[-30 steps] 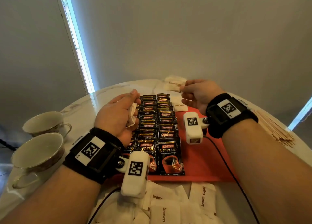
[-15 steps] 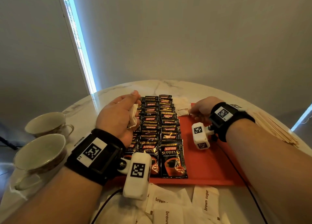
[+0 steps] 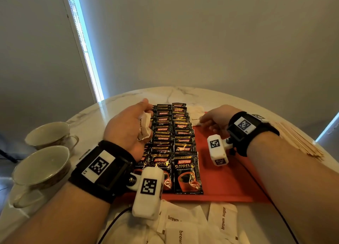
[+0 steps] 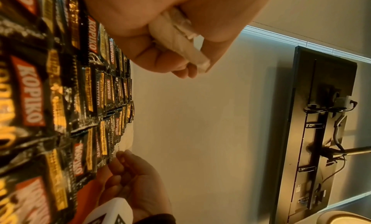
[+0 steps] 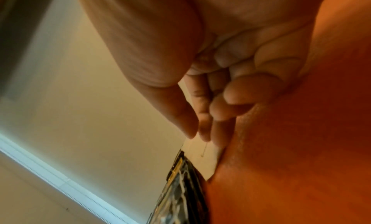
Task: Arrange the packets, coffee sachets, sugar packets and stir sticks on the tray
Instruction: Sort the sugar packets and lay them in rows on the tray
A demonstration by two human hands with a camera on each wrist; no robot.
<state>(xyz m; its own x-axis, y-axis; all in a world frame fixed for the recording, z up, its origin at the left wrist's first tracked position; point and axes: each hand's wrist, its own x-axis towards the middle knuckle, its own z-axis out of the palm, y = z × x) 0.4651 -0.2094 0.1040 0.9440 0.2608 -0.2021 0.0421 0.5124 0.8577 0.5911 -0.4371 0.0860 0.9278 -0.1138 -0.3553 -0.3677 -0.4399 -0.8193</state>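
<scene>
A red tray [image 3: 229, 177] lies on the round marble table, its left half covered by rows of black Kopiko coffee sachets [image 3: 183, 142]. My left hand [image 3: 146, 115] hovers over the sachets' left edge and grips a bunch of white brown sugar packets [image 3: 145, 126], seen crumpled in the fist [image 4: 180, 44]. My right hand [image 3: 201, 119] is low at the tray's far end, its extended fingertips [image 5: 204, 132] touching a white sugar packet [image 3: 196, 118] that lies beside the sachets. A pile of wooden stir sticks [image 3: 297, 142] sits on the table to the right.
Two empty teacups [image 3: 49, 133] [image 3: 42, 170] stand at the table's left edge. Several loose brown sugar packets [image 3: 222, 220] lie on the table in front of the tray. The tray's right half [image 5: 301, 164] is bare red. A monitor's back [image 4: 321, 132] faces the table.
My right hand came down from the air beyond the tray to its far end, bringing the sugar packet onto the surface. The left hand stayed in place with its packets.
</scene>
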